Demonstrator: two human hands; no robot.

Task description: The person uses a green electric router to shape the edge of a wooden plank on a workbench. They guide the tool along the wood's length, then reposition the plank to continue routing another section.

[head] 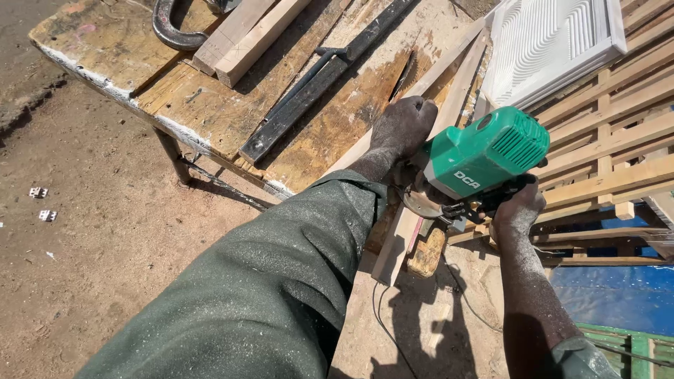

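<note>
Head view: right hand [518, 207] gripping green saw [484, 158], blade hidden; left hand [404, 126] closed on slat [456, 84].

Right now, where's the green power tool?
In the head view, the green power tool sits right of centre on a long wooden strip at the workbench edge, gripped between the left hand and right hand.

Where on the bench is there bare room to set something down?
Bare bench top left of the blocks, and a patch between the black bar and slats. Crowded by the left hand, router and right hand.
</note>
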